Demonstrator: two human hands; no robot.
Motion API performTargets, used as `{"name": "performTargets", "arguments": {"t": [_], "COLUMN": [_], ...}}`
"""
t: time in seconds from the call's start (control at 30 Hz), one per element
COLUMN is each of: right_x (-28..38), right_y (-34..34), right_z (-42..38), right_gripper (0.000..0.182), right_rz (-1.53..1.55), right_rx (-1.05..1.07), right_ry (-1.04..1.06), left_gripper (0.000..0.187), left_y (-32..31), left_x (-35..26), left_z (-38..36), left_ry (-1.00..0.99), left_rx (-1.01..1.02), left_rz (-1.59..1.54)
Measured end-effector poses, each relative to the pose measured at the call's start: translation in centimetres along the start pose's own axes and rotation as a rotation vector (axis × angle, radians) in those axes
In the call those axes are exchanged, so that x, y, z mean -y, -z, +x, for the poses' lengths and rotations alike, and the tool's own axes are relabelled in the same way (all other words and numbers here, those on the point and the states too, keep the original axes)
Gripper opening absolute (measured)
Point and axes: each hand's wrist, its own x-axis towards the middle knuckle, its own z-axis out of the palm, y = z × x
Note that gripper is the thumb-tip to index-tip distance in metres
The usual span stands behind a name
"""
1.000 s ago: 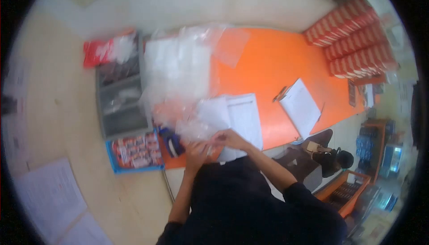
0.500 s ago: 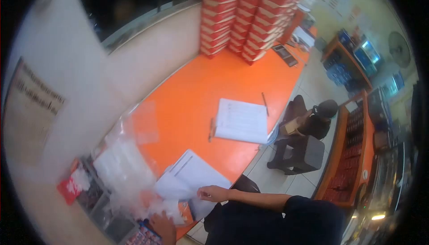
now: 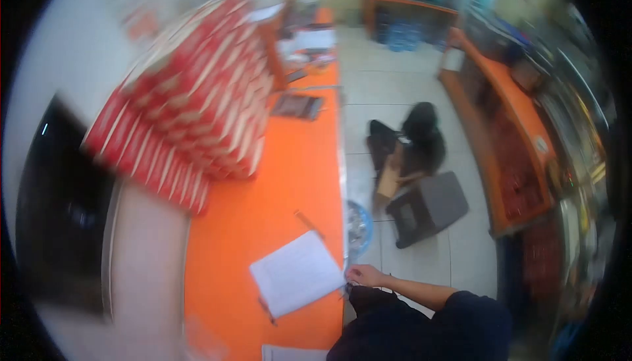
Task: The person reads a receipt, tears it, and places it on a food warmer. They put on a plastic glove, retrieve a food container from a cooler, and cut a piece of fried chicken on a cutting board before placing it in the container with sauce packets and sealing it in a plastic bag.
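My right hand is by the orange table's right edge, near the corner of an open notebook. Its fingers look curled, but blur hides whether they hold anything. The notebook lies on the orange table, with a pen just above it and another dark thin item at its lower left. Part of a second paper shows at the bottom edge. My left hand is out of the frame.
Stacked red and cream boxes stand on the table's far left part. A person sits low on the floor by a grey stool. A blue basin is beside the table. An orange shelf runs along the right.
The view has swung towards the far end of the room. My left hand and the plastic bags have left the frame. My right hand is now by the table's edge, away from the lower papers.
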Motion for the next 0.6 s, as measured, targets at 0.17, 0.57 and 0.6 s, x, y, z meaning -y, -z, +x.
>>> {"name": "performTargets", "arguments": {"t": [0.17, 0.57, 0.6], "right_x": [-12.0, -26.2, -23.2], "right_y": [5.9, -26.5, -27.2], "right_z": [-8.5, -43.2, -44.9], "right_gripper": [0.023, 0.033, 0.033], "right_rz": [0.239, 0.107, 0.281], "right_rx": [-0.441, -0.394, -0.376], "right_ry": [-0.317, -1.124, -1.156], "left_gripper": [0.044, 0.042, 0.041], "left_y": [-6.0, -12.6, -13.1], "left_x": [-10.0, -30.4, -32.3], "left_z": [7.2, 1.6, -0.1], "left_ry": [-0.287, -0.816, -0.838], "left_rx": [-0.023, 0.285, 0.351], "left_rz": [-0.248, -0.865, -0.908]}}
